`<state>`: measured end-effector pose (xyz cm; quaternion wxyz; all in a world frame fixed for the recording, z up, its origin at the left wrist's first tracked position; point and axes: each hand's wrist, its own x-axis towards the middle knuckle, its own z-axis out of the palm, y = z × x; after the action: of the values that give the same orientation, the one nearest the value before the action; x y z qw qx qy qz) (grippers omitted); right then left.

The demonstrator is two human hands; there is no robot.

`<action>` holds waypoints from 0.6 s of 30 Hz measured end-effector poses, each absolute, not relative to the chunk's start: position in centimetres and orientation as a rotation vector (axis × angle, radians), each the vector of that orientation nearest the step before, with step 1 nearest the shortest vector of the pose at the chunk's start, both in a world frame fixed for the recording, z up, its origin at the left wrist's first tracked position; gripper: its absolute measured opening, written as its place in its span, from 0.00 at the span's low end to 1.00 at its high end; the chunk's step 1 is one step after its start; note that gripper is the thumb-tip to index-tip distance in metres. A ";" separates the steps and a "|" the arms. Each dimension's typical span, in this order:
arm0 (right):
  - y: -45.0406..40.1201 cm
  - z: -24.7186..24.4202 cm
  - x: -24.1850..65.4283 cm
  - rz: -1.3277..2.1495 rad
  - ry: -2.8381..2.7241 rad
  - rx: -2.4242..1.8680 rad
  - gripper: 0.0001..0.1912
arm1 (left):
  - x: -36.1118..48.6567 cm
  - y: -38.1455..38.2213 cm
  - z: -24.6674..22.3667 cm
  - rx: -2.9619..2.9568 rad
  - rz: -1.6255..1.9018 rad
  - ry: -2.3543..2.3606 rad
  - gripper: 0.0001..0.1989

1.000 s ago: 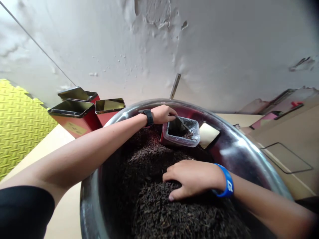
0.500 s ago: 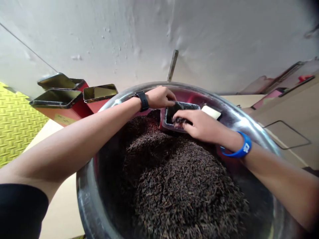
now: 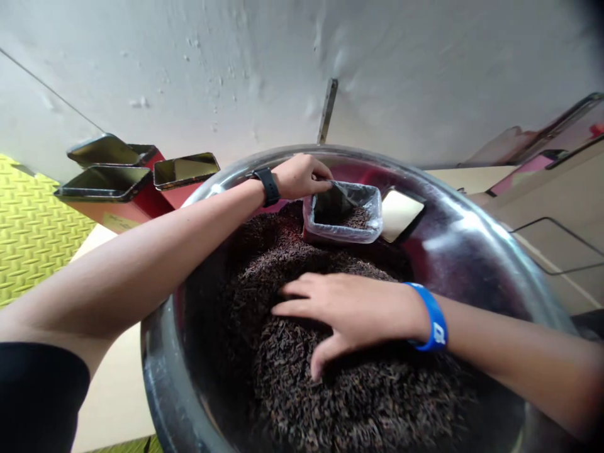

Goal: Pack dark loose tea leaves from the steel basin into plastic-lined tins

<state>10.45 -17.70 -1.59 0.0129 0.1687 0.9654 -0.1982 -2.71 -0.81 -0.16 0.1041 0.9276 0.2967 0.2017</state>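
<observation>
A large metal bowl (image 3: 163, 371) holds a heap of dark, dry, leaf-like pieces (image 3: 302, 390). Inside it, near the far rim, stands a tin lined with clear plastic (image 3: 342, 236), with some dark pieces at its bottom. My left hand (image 3: 302, 176), a black watch on its wrist, pinches the liner at the tin's back left corner. Over the heap my right hand (image 3: 349, 308) is spread with fingers apart, palm down, nothing in it; a blue band is on that wrist. A pale lid-like piece (image 3: 400, 211) lies right of the tin.
Open red tins (image 3: 184, 179) stand left of the bowl on a pale surface (image 3: 111, 377). Behind is a grey wall (image 3: 264, 75) with a metal strip. Yellow mat (image 3: 42, 233) shows at the left, boxes (image 3: 570, 182) at the right.
My right hand has left the tin's opening, moved down and toward me over the heap, and opened. The pieces it held are gone from it. My left hand stays at the tin's corner.
</observation>
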 end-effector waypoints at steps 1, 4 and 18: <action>-18.0 -2.0 10.3 -0.629 2.984 0.506 0.38 | -2.7 -0.8 -0.1 2.743 0.593 0.871 0.15; -18.4 -2.7 10.2 -0.609 2.973 0.497 0.43 | -2.7 -0.8 -0.2 2.751 0.598 0.880 0.15; -16.6 0.2 11.4 -0.389 2.953 0.692 0.16 | -2.6 -0.8 -0.3 2.703 0.591 0.920 0.15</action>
<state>11.35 -16.65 0.22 0.0417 0.2261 0.9649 -0.1269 -2.63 -0.75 -0.28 0.1128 0.9210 0.3136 0.2016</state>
